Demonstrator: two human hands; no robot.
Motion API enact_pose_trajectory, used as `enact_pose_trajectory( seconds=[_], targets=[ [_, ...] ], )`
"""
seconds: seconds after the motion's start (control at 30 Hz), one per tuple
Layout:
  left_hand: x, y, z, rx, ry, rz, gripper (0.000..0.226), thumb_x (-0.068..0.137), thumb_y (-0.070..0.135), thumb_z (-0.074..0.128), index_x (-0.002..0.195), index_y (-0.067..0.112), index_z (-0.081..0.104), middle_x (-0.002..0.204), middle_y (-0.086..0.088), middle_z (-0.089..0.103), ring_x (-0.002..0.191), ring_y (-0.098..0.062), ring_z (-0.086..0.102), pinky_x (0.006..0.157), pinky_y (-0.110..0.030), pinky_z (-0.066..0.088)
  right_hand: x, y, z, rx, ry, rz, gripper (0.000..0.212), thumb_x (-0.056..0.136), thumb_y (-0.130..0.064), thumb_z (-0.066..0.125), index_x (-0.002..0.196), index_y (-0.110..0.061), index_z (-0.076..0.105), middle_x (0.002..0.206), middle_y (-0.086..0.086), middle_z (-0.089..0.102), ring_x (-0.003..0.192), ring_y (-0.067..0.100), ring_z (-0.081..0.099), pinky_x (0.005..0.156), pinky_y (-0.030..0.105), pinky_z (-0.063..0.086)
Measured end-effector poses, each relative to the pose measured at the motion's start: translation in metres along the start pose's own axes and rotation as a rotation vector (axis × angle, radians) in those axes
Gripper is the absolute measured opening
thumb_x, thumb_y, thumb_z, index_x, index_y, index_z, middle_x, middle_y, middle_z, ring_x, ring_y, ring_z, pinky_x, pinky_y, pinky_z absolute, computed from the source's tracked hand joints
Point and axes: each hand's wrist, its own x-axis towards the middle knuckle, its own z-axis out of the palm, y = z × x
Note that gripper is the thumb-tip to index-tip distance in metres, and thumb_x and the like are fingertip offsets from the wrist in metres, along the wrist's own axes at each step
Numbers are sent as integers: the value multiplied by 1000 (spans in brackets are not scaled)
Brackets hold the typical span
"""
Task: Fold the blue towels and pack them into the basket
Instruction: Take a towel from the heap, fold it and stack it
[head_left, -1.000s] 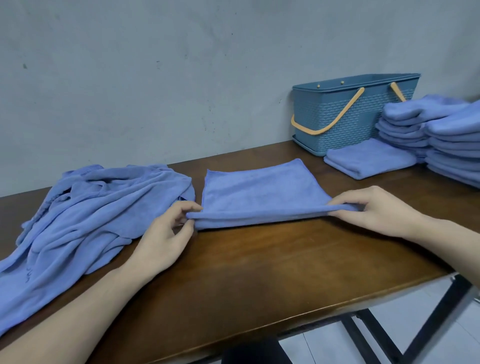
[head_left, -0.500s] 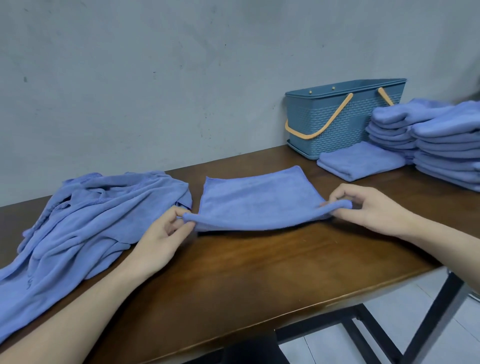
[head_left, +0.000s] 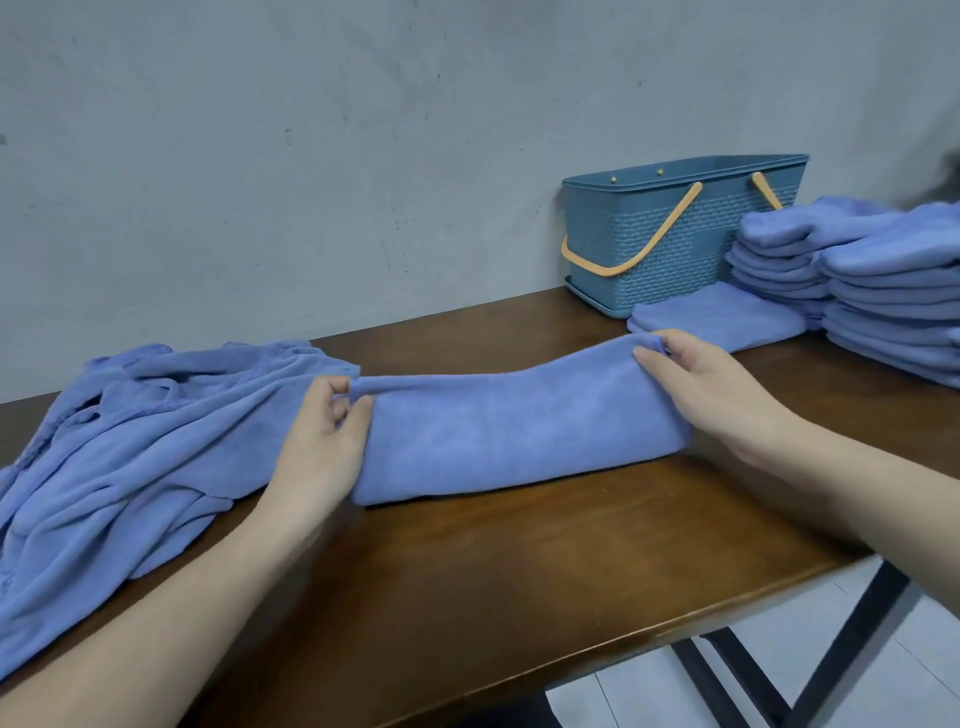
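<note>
The blue towel (head_left: 519, 431) stretches between both hands: left hand (head_left: 322, 441) pinches its upper corner between thumb and fingertips, right hand (head_left: 711, 389) pinches the opposite raised corner, fold sagging onto the table (head_left: 519, 571) below them.

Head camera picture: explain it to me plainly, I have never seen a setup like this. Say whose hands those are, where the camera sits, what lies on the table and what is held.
There is no machine here. A person wears a camera on the head, looking down at their own bare hands. The left hand and right hand each pinch an end of a blue towel being folded on the wooden table. Left lies a heap of unfolded towels. Far right stand a blue basket with orange handles, one folded towel and stacks of folded towels.
</note>
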Motion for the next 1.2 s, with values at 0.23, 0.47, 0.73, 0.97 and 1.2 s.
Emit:
enact_pose_trajectory(
  seconds=[0.23,0.47,0.73,0.97,1.2],
  targets=[
    [42,-17,14,388,-5,114,15,103,19,46,116,22,40,77,5,55,67,-11,55,56,-25,34,65,-8,30,-305,-18,-22,37,102,-25,51,69,-17,37,61,-3,41,59,11,39,55,28,27],
    [40,-32,11,706,-135,221,29,103,20,42,126,34,54,94,4,60,82,-19,60,68,-32,44,71,25,44,-592,-105,-19,28,103,-35,48,75,-30,50,66,-5,54,70,20,55,52,32,30],
    [33,-32,3,872,-100,402,19,96,26,58,112,29,68,121,3,46,97,-20,49,66,-32,42,70,31,43,-671,-97,22,11,97,-49,52,98,-38,50,81,-12,61,83,16,60,63,34,43],
    [21,-26,11,566,-586,464,38,102,54,42,138,48,51,151,33,36,143,12,25,119,-19,24,67,38,25,-572,-52,182,43,82,-71,57,75,-29,63,75,-16,64,98,22,59,74,38,49],
    [20,-25,17,580,-765,364,50,95,55,28,145,51,37,149,40,21,145,17,8,114,-5,2,59,7,23,-407,-256,447,53,80,-70,63,78,-17,58,77,1,52,73,17,49,67,32,36]
  ],
)
